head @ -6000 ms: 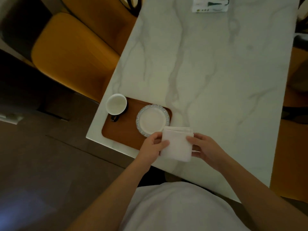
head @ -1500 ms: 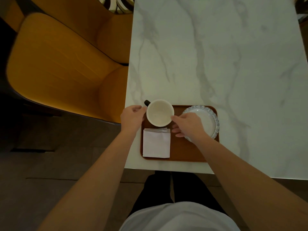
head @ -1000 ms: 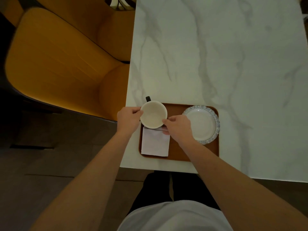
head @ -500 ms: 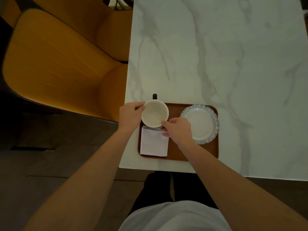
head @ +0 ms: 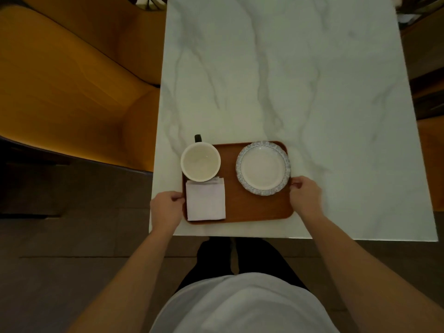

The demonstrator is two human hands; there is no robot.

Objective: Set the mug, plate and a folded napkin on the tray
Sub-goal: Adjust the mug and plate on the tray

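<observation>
A brown wooden tray lies at the near left corner of the marble table. On its far left stands a white mug, its dark handle pointing away from me. Just in front of the mug lies a folded white napkin. A white plate with a blue patterned rim sits on the tray's right half. My left hand grips the tray's left edge, fingers curled at the rim. My right hand grips the right edge the same way.
The marble table stretches away beyond the tray. Its near edge runs just in front of the tray, its left edge close beside the mug. An orange upholstered chair stands to the left. My torso and legs are below the table edge.
Both hands have let go of the mug and moved out to the tray's left and right edges. The mug now stands on the tray with its handle pointing away.
</observation>
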